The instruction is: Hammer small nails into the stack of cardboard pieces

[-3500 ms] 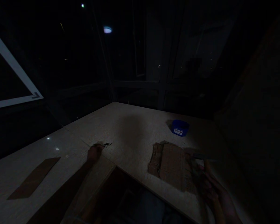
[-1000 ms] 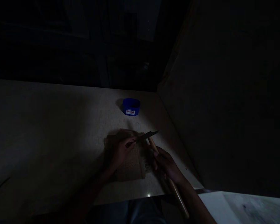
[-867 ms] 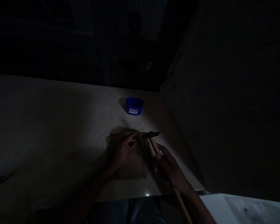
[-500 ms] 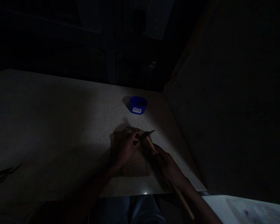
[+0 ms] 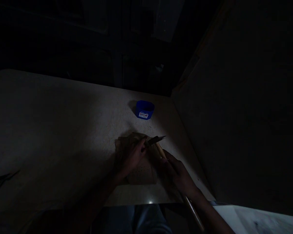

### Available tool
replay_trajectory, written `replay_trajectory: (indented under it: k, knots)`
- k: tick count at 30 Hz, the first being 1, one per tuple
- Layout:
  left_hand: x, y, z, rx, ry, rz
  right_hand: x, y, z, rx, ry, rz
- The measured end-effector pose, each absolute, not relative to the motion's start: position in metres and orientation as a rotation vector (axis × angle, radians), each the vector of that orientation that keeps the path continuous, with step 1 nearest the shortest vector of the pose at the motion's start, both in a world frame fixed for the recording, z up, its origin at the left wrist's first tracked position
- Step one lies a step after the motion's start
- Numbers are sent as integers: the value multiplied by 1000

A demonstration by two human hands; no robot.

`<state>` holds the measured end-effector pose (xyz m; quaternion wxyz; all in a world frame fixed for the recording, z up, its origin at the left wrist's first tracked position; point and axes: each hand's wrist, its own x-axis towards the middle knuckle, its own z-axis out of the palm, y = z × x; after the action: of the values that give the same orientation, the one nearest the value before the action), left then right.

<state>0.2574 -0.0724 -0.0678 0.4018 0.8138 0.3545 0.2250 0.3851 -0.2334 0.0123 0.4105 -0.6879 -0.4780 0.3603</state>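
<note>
Within half a second the hammer point(image 5: 157, 143) head has edged slightly toward the right edge of the tabletop point(image 5: 63, 123), while both hands have stayed over the cardboard scrap point(image 5: 143, 172). Seconds ago the left hand point(image 5: 130, 157) was far out toward the left edge.

The left hand now rests on the cardboard scrap, fingertips drawn together on what looks like a nail point(image 5: 143, 149), though the light is too dim to be sure. The right hand point(image 5: 179, 177) is wrapped around the hammer's wooden handle well up toward the dark, narrow head, which hangs just beside the left fingertips. The tail of the handle runs back past the wrist and over the near edge.

The hammer should handle as stiff and head-heavy, with a smooth shaft that is best gripped where the right hand has it for short, controlled taps. The nail is thin and easy to drop, so a pinch low on its shank seems the safest hold. The cardboard scrap is light, soft and liable to slide unless it is pressed flat.

The cardboard scrap lies close to the near edge, towards the right corner. An upright board point(image 5: 234, 130) closes off the right edge, and a blue tub point(image 5: 145, 110) sits near the far edge, well apart from the hands. Open tabletop stretches leftward to a few dark bits point(image 5: 1, 180) by the left edge.
</note>
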Motion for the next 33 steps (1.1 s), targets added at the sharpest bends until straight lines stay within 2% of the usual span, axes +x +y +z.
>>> replay_trajectory:
  k: [16, 21, 24, 28, 33]
  knots:
    - [259, -71, -75, 2055, 851, 605, 390, -226, 6, -1688, -1189, 980]
    - [259, -70, -75, 2021, 864, 645, 386, -230, 11, -1659, -1117, 874]
    - [258, -70, -78, 1995, 806, 702, 383, -233, 2, -1620, -986, 941]
    - [256, -71, -85, 1927, 737, 747, 385, -233, -20, -1427, -656, 1118]
    - [252, -71, -89, 1959, 701, 757, 398, -227, -47, -1120, -407, 1152]
